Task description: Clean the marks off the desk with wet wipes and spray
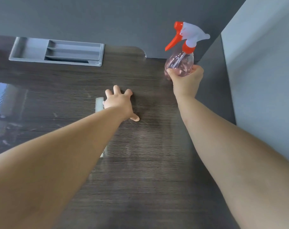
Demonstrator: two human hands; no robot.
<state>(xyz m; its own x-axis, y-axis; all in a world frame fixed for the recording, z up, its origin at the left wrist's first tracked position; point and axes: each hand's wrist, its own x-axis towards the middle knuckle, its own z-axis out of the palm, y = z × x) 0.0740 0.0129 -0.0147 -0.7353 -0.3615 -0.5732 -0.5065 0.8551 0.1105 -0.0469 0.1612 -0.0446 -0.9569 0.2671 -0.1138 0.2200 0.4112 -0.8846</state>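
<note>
Two grey surfaces close in one dark wood-grain bench (140,171): a partition (124,15) along the far side and a darker side panel (213,83) on the right, with a pale wall (264,80) beyond it. The bench top is glossy and catches a bright reflection at its left. Its far edge has a rounded notch near the right back corner. The widest open stretch lies in the middle and toward the near edge, between the two forearms; the right edge runs tight against the side panel.

One grey tray (29,50) is sunk into the far left of the bench, showing three slots. A few pale marks (8,126) streak the left part of the top.

One spray bottle (181,61), clear pinkish with a white head and orange trigger, stands upright at the right back corner, nozzle aimed left. The right hand (186,78) grips its lower body, fingers curled round it; whether its base touches the bench is hidden.

The left hand (119,103) presses flat at mid-bench, fingers spread. One pale strip, apparently a folded wipe (98,104), touches its little-finger edge.
</note>
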